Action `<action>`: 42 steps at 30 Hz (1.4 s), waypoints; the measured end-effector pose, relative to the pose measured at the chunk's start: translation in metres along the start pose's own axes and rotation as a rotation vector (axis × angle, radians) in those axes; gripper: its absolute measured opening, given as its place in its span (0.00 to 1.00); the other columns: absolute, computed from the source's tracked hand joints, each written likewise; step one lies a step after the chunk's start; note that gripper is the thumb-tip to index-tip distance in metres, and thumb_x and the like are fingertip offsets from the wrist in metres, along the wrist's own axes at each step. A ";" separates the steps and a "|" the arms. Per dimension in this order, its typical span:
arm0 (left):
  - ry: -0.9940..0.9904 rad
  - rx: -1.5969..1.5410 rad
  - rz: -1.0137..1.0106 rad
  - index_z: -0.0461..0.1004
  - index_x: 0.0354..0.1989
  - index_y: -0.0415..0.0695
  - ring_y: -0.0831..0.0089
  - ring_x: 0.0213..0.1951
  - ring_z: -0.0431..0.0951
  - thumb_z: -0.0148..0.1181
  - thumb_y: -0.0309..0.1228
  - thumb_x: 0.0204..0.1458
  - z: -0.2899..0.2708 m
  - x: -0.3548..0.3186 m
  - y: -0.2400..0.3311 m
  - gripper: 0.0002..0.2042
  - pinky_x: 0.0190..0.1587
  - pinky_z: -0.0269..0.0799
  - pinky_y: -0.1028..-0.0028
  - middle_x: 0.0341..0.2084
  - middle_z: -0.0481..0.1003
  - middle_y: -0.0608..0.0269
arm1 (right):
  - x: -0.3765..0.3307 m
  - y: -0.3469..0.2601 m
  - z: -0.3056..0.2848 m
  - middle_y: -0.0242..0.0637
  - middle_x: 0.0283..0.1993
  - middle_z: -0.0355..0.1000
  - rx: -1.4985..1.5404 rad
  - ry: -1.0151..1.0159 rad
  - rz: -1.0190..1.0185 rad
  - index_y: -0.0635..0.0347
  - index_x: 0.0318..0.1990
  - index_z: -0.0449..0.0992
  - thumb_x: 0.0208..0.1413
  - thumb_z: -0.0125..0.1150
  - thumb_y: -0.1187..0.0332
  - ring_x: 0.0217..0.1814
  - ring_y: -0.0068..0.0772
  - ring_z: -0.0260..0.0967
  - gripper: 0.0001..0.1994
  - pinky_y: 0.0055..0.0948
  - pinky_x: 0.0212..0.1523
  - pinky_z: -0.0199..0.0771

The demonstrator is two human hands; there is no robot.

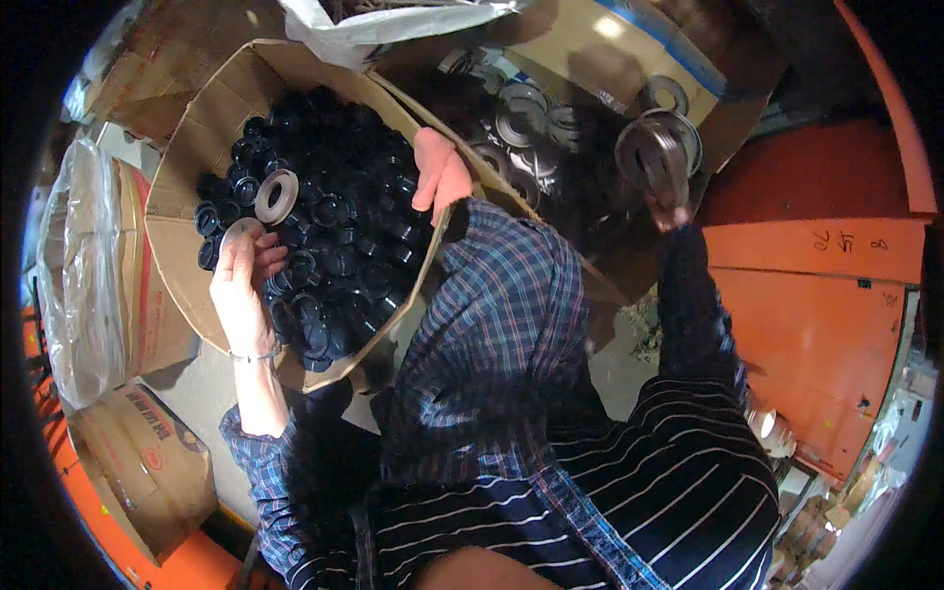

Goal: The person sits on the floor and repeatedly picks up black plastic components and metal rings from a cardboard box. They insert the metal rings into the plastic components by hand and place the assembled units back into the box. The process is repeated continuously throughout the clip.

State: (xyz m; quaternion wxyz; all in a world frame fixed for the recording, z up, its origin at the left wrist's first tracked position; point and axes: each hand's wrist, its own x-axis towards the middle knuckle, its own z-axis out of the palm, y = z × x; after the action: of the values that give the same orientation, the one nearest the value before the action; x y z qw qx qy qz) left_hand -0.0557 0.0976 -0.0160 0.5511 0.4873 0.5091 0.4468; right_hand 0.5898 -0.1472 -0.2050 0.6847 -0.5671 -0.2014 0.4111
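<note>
caps (334,251): black | rings (287,208): greyish | carton (187,167): tan | cabinet (796,339): orange | sleeve (264,482): blue plaid

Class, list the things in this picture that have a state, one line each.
Left box, open
Black caps, heaped loose
Right box, open
Left hand, closed on pale piece
Right hand, closed on grey rings
Clear plastic, crumpled

A flat grey ring (276,197) shows over heaped black caps (339,261).

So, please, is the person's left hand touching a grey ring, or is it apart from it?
Touching. The head view shows the left hand with its fingers closed on one grey ring, covering its lower edge.
</note>
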 end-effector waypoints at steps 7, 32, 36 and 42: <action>0.045 0.001 0.002 0.76 0.48 0.38 0.73 0.35 0.81 0.56 0.40 0.61 -0.006 0.003 0.002 0.17 0.42 0.76 0.76 0.37 0.80 0.57 | -0.021 -0.002 0.037 0.29 0.59 0.65 0.470 0.023 -0.104 0.49 0.58 0.68 0.64 0.49 0.59 0.45 0.32 0.61 0.17 0.37 0.38 0.61; 0.006 0.066 -0.019 0.75 0.50 0.37 0.72 0.35 0.81 0.55 0.36 0.62 -0.008 0.007 -0.003 0.15 0.42 0.76 0.76 0.38 0.80 0.55 | -0.040 -0.016 0.185 0.39 0.58 0.68 0.270 0.380 0.102 0.53 0.57 0.68 0.66 0.51 0.59 0.51 0.42 0.67 0.16 0.47 0.41 0.73; 0.015 0.097 -0.003 0.75 0.51 0.37 0.71 0.36 0.81 0.56 0.39 0.61 -0.007 0.010 -0.006 0.18 0.43 0.76 0.75 0.38 0.80 0.55 | -0.059 -0.059 0.257 0.37 0.55 0.71 0.018 0.351 -0.166 0.59 0.57 0.68 0.60 0.58 0.68 0.50 0.37 0.71 0.18 0.39 0.45 0.75; 0.041 -0.036 -0.039 0.66 0.60 0.35 0.64 0.51 0.76 0.43 0.50 0.65 -0.008 0.011 -0.004 0.28 0.54 0.70 0.69 0.52 0.74 0.49 | -0.066 -0.091 0.314 0.43 0.59 0.69 -0.065 -0.516 -0.202 0.65 0.58 0.66 0.54 0.66 0.69 0.54 0.30 0.72 0.25 0.27 0.45 0.76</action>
State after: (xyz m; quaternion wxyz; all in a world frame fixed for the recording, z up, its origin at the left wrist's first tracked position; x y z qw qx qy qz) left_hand -0.0626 0.1086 -0.0211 0.5578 0.4580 0.5217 0.4550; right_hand 0.3489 -0.0098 -0.0201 0.6298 -0.4424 -0.4378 0.4647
